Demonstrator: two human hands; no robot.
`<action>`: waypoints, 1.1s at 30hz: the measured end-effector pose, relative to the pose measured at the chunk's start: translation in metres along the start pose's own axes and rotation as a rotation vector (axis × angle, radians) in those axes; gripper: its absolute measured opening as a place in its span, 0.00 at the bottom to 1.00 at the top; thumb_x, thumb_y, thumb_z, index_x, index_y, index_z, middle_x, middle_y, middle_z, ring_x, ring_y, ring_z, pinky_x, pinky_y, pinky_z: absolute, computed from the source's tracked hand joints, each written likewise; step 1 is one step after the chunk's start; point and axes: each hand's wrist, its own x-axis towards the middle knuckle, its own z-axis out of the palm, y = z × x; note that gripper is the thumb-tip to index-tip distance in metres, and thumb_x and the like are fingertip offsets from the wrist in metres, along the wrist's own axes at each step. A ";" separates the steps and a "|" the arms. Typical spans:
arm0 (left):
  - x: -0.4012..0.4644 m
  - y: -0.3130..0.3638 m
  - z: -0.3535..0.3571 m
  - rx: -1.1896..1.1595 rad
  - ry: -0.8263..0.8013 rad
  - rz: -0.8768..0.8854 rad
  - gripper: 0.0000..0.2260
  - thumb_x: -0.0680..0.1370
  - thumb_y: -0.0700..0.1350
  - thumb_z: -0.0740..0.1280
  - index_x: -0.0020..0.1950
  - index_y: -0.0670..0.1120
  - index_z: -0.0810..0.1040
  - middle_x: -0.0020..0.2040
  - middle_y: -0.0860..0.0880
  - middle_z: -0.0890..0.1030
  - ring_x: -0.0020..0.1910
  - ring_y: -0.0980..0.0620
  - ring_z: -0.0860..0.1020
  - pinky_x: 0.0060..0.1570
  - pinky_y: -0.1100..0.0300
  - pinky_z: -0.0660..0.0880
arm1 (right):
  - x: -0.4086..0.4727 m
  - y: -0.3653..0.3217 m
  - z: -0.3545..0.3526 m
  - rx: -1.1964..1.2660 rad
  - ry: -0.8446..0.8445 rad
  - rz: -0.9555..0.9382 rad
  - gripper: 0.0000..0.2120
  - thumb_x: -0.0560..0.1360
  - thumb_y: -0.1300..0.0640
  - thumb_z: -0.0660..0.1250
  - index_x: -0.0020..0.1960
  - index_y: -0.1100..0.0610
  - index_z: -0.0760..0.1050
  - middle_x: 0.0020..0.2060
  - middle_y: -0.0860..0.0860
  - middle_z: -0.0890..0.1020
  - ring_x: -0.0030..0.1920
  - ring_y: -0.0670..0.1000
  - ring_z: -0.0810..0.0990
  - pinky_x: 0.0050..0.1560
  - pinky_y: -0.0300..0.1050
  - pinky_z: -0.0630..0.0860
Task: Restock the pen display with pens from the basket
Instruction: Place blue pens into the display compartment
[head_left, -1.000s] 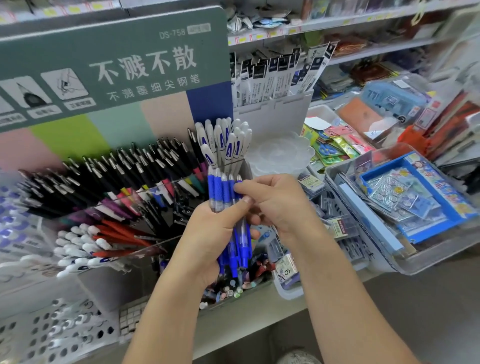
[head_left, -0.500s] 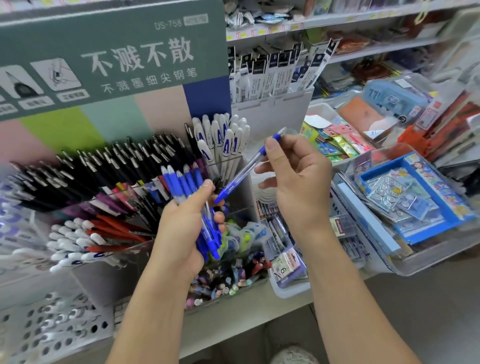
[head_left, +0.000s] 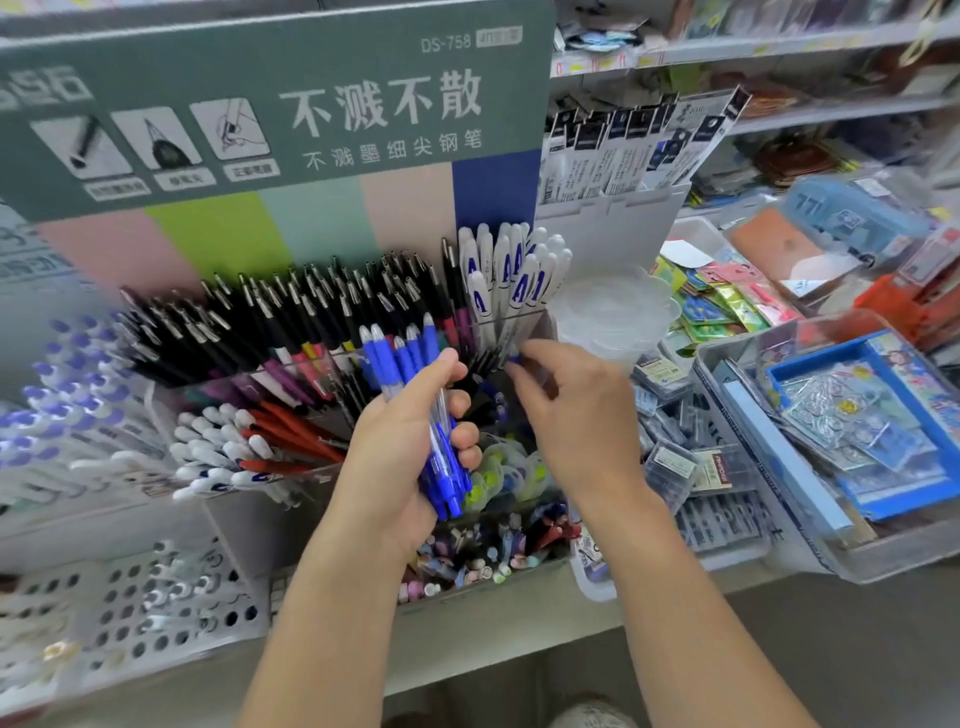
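Single cam, head-mounted, wide-angle w/ bent edges; no 2nd view to overlap. It looked fwd and down from above both forearms, close in on the pen display (head_left: 311, 332), whose green header board (head_left: 270, 104) filled the upper left. Store shelves (head_left: 779, 47) ran off upper right; the tabletop (head_left: 498, 629) edge crossed low, floor at btm right.

Grey-green cardboard header sign (head_left: 270, 104) above pen display: "DS-758" top right, large white "不溅不散", smaller "不溅墨细尖钢笔" beneath. White capped pens (head_left: 511, 270): blue "A" on barrels. Other labels unreadable.
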 end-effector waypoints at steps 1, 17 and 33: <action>0.000 0.000 0.000 -0.005 -0.002 -0.003 0.08 0.80 0.48 0.66 0.51 0.44 0.75 0.31 0.50 0.70 0.22 0.55 0.65 0.20 0.64 0.65 | 0.000 0.002 0.003 -0.047 -0.047 0.013 0.05 0.78 0.54 0.71 0.50 0.55 0.83 0.38 0.51 0.84 0.38 0.55 0.80 0.38 0.51 0.78; -0.004 -0.005 -0.001 0.132 -0.084 0.004 0.09 0.81 0.49 0.67 0.50 0.43 0.75 0.31 0.49 0.74 0.25 0.52 0.70 0.24 0.61 0.70 | 0.014 -0.018 -0.035 0.579 -0.145 0.461 0.06 0.79 0.52 0.71 0.44 0.51 0.84 0.36 0.48 0.86 0.29 0.42 0.77 0.32 0.36 0.75; -0.011 -0.014 0.012 0.270 -0.130 -0.037 0.11 0.81 0.49 0.66 0.47 0.42 0.78 0.32 0.45 0.80 0.25 0.50 0.75 0.23 0.60 0.73 | 0.008 -0.030 -0.041 0.889 -0.278 0.832 0.10 0.76 0.59 0.70 0.35 0.58 0.78 0.30 0.52 0.77 0.25 0.46 0.69 0.27 0.39 0.62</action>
